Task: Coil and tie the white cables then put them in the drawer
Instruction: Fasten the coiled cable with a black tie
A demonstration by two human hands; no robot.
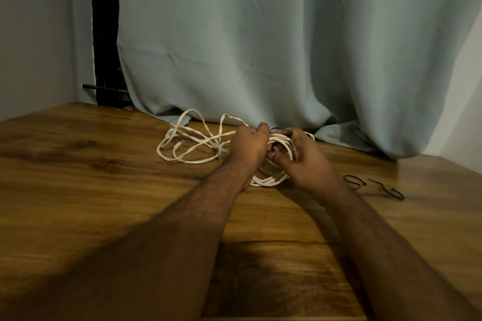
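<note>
A coiled white cable (271, 180) sits upright on the wooden table between my two hands. My left hand (249, 147) grips the coil's top from the left. My right hand (303, 156) grips it from the right. A thin black tie (280, 130) stretches between my fingertips across the top of the coil. A second white cable (193, 143) lies loose and tangled on the table to the left of my hands, touching the coil. No drawer is in view.
Two more black ties (354, 181) (391, 190) lie on the table (78, 164) to the right of my right wrist. A grey-green curtain (260, 47) hangs right behind the cables, its hem resting on the table. A dark gap shows at the back left.
</note>
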